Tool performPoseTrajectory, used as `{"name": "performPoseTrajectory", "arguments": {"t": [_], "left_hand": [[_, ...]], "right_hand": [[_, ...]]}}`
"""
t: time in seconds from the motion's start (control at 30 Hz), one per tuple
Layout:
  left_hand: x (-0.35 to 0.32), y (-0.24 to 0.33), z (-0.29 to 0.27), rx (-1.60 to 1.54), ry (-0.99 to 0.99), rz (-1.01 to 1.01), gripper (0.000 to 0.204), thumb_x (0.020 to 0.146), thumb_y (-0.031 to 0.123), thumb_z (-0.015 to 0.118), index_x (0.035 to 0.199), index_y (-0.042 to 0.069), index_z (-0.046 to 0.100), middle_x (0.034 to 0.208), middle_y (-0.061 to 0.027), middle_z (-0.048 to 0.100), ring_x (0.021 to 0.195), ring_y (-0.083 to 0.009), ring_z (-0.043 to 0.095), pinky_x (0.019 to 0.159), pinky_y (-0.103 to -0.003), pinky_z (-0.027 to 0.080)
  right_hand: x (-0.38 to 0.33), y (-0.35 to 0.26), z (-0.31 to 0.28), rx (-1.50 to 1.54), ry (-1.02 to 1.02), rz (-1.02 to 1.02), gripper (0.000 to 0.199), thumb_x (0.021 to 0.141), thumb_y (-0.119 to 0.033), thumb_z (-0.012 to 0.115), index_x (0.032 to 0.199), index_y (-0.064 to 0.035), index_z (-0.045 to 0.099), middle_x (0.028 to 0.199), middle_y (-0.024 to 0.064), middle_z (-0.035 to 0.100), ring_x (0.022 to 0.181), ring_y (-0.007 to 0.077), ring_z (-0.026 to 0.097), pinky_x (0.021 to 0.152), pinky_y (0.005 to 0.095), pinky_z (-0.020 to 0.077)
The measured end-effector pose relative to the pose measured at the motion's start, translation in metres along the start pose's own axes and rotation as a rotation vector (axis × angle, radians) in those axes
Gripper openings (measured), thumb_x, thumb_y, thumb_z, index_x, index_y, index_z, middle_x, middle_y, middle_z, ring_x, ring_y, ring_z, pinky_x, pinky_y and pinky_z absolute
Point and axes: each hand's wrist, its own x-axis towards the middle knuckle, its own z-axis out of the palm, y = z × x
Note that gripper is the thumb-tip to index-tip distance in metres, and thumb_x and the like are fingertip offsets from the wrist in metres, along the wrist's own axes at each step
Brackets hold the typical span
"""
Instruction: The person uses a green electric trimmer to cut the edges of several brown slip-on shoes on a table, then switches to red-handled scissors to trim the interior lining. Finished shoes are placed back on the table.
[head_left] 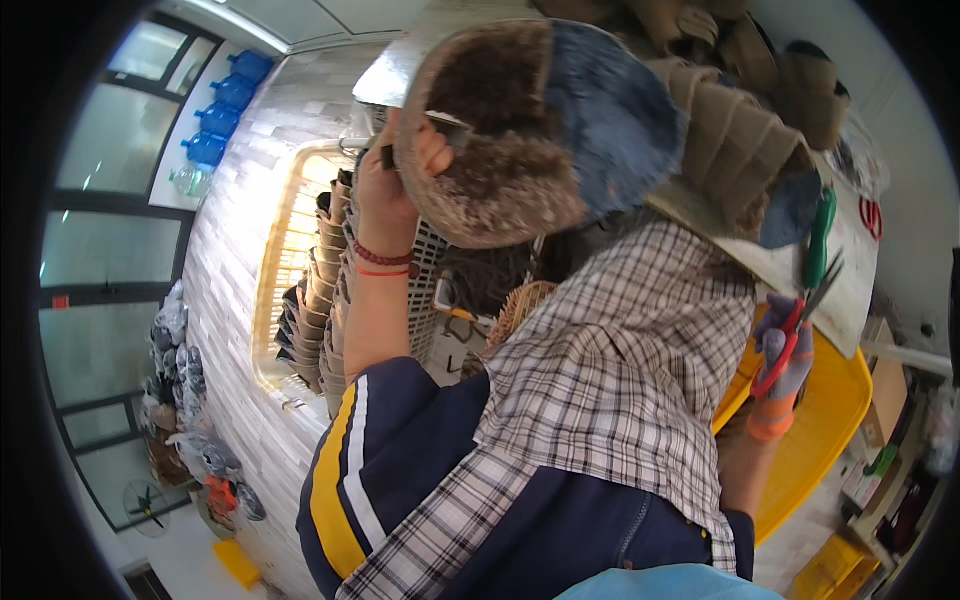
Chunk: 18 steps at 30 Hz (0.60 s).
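My left hand [385, 185] is bare, with red bands on the wrist, and grips the edge of a round fibre disc [500, 130]. The disc is brown and fuzzy on one part, blue-grey on the other, and is held up in front of me. My right hand [790, 365] wears a grey-purple glove with an orange cuff. It holds red-handled scissors [800, 320] with the blades parted and pointing up. My plaid shirt and navy jacket fill the middle of the view.
A pale yellow crate [285, 240] at left holds stacked brown fibre pots [330, 290]. More brown pots [730, 130] pile up at top right. A green-handled tool [820, 235] lies on the white bench. A yellow tray [840, 420] sits at right, with blue water bottles [225, 105] far left.
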Motion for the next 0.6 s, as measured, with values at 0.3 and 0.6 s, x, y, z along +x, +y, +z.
{"name": "performPoseTrajectory", "arguments": {"t": [0.3,0.6], "left_hand": [[0.01,-0.098,0.06,0.319,0.209,-0.211,0.038,0.098,0.034,0.043,0.101,-0.001,0.056,0.063,0.0014,0.042,0.054,-0.0094,0.032,0.051,-0.025,0.026],[0.018,-0.12,0.087,0.406,0.049,-0.261,0.038,0.1,0.032,0.037,0.101,-0.002,0.055,0.062,0.0019,0.039,0.052,-0.0088,0.029,0.05,-0.025,0.025]], "right_hand": [[-0.005,-0.076,0.032,-1.29,-0.018,-0.23,0.03,0.069,-0.019,0.075,0.094,-0.0114,0.06,0.084,0.0075,0.059,0.077,0.0229,0.06,0.066,0.0312,0.0494],[0.003,-0.069,0.051,-1.437,-0.065,-0.317,0.033,0.069,-0.031,0.075,0.094,-0.0141,0.061,0.087,0.0041,0.06,0.082,0.0212,0.061,0.067,0.0346,0.0511]]}}
